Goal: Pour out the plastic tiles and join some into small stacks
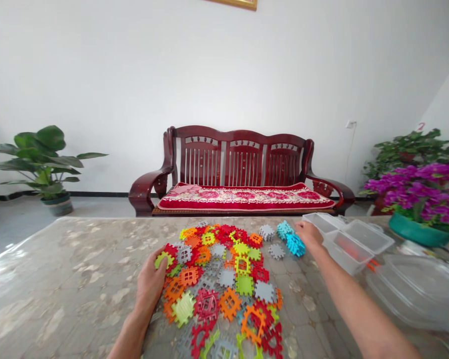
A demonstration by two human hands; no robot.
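Observation:
A pile of flat interlocking plastic tiles [224, 281] in red, orange, green and grey lies spread on the marbled table [71, 279]. My left hand [151, 281] rests on the pile's left edge, fingers curled over a green tile [163, 258]. My right hand [309, 233] reaches to the far right of the pile and closes on a stack of blue tiles [295, 244]. A second blue cluster [284, 229] and two grey tiles [266, 232] lie just beside it.
A clear compartmented plastic box [353, 242] stands right of my right hand, its clear lid [419, 289] nearer me. A purple flower pot [421, 229] sits at the table's right edge. Behind the table are a red wooden bench [243, 172] and a potted plant [47, 164].

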